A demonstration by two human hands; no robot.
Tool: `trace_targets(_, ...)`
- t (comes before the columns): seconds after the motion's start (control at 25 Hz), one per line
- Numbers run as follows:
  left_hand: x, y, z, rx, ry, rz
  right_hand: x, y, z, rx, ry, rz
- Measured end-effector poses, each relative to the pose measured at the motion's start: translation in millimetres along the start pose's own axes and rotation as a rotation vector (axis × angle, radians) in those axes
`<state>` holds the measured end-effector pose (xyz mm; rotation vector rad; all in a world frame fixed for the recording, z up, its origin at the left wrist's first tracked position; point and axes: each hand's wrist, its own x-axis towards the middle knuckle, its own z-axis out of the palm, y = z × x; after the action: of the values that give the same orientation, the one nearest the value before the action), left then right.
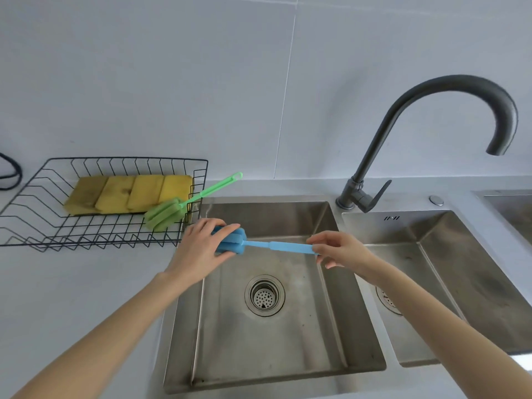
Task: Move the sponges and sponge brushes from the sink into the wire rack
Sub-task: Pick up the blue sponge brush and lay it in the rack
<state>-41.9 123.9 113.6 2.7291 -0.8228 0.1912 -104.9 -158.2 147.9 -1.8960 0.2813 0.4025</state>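
Note:
A blue sponge brush hangs level above the left steel sink. My left hand grips its foam head by the sink's left rim. My right hand pinches the far end of its handle. In the black wire rack on the counter at left lie several yellow sponges side by side. A green sponge brush rests in the rack's right end, its handle poking up over the rack's edge. The sink basin holds only its drain strainer.
A dark curved faucet rises behind the sinks at right. A second basin sits right of the first, and a third shows at the far right edge. A black cable loops on the wall at left. Grey counter surrounds the rack.

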Motion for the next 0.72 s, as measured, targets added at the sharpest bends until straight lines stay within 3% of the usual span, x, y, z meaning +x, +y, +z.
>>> trace_targets(0.4, -20.7, -31.6, -41.8, -0.160, 0.102, -0.138, 16.3, -54.6, 31.9, 0.680, 0.028, -0.080)
trace_targets(0.72, -19.8, -86.5, -60.5, -0.188, 0.134, -0.284, 65.7, -96.1, 74.4, 0.757, 0.032, 0.002)
